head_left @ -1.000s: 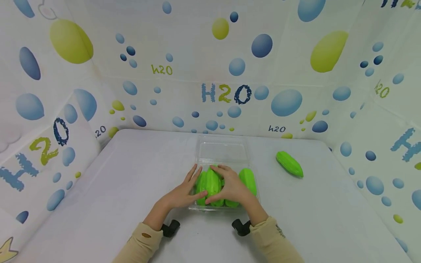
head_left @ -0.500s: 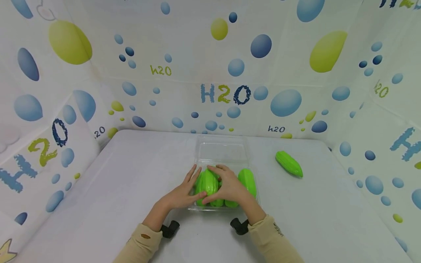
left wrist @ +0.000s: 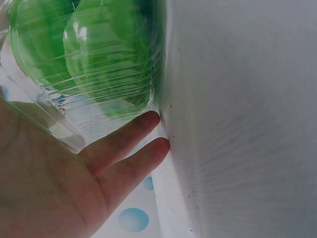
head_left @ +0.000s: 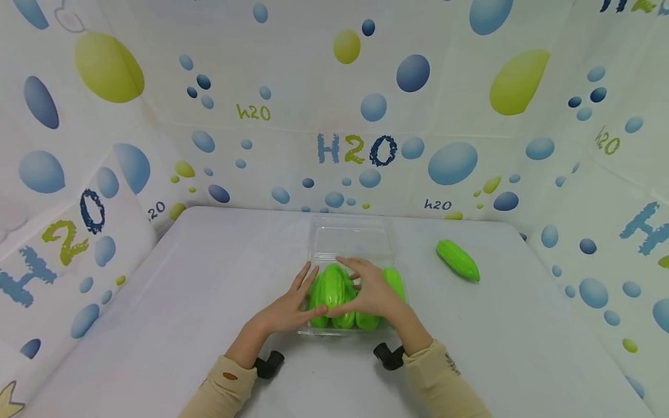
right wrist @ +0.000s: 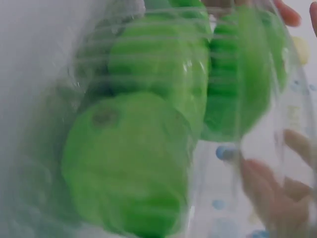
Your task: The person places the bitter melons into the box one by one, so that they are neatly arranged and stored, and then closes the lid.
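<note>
Several ridged green toy cucumbers lie in a clear plastic clamshell box (head_left: 324, 332). One toy cucumber (head_left: 334, 284) rests on top of the others, toward the left. My left hand (head_left: 287, 310) is at the box's left side, fingers straight; in the left wrist view two fingertips (left wrist: 148, 119) reach down to the table beside the box wall. Over the middle of the box is my right hand (head_left: 378, 296), thumb and fingers spread around the right side of the top cucumber, with a gap visible between. The right wrist view is blurred, looking through the box wall at cucumbers (right wrist: 129, 163).
Behind the box, its transparent lid (head_left: 352, 237) lies folded back. A single toy cucumber (head_left: 457, 260) is on the white table (head_left: 512, 337) to the right. Printed cloth walls (head_left: 251, 168) enclose the table at the back and sides.
The top cucumber has shifted slightly left among the others. My right hand has since drawn back to the right, with its fingers away from that cucumber. The left hand stays almost still.
</note>
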The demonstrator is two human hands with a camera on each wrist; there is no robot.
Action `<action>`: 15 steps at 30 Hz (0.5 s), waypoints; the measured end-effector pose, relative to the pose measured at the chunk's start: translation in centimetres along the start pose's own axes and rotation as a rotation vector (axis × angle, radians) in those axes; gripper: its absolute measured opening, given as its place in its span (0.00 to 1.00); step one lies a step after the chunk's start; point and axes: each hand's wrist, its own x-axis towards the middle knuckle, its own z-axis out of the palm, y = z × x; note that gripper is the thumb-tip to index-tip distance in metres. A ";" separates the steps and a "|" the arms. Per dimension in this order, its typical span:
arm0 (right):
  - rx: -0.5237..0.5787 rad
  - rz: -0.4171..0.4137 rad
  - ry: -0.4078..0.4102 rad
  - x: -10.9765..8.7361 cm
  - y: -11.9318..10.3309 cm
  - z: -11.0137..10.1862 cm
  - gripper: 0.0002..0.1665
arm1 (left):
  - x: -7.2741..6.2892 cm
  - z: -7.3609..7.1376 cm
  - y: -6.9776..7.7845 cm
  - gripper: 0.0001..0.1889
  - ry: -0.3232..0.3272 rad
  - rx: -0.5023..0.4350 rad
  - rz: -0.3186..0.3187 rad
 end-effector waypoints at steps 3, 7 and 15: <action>0.038 0.001 0.009 -0.1 -0.1 -0.5 0.60 | 0.0 0.0 0.0 0.46 0.003 0.004 -0.003; 0.080 -0.009 0.018 -0.5 0.1 -1.3 0.58 | 0.0 0.0 0.0 0.47 0.004 0.009 -0.004; 0.069 0.044 0.032 -1.3 0.5 -2.9 0.57 | -0.1 -0.1 0.2 0.47 0.005 0.008 -0.001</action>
